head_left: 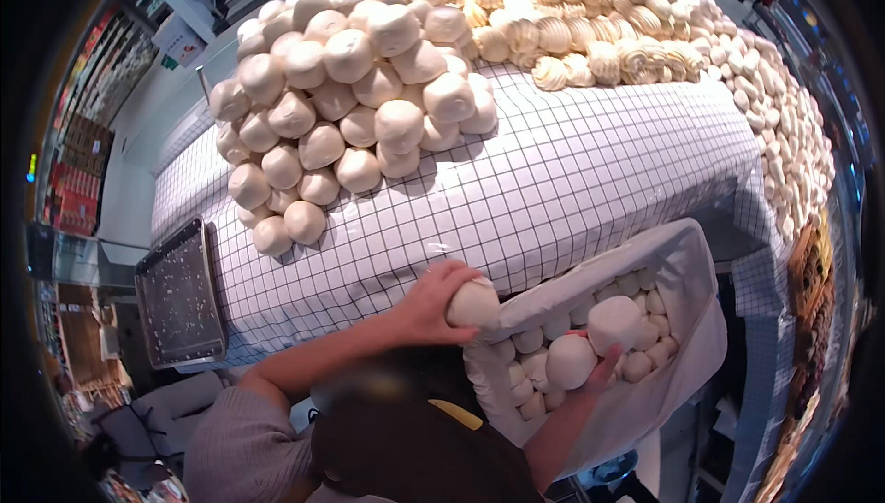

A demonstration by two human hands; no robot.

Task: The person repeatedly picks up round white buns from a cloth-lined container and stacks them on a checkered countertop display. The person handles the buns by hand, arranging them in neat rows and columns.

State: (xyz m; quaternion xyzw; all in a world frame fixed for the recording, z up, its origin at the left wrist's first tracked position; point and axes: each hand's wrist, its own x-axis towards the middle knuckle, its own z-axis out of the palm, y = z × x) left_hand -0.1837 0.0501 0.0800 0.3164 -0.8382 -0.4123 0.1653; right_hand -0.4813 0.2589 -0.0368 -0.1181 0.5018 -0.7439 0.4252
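Observation:
My left hand (430, 302) is closed round a smooth white steamed bun (476, 306) at the near edge of the checked tabletop, just left of a cloth-lined bin. My right hand (603, 376) is over this bin (702, 337), its fingers curled about two buns: a round one (571, 362) and a taller one (615, 322). Many smaller-looking buns (636, 366) lie in the bin below. Across the table, a large heap of round white buns (358, 125) is stacked in layers, with two buns at its near tip.
A checked cloth (553, 171) covers the table. Swirled cream-coloured rolls (604, 60) are piled at the back, and small pale buns (770, 106) at the far right. A dark, crumb-strewn metal tray (181, 295) lies at the left end. Shelves with packages (78, 162) stand further left.

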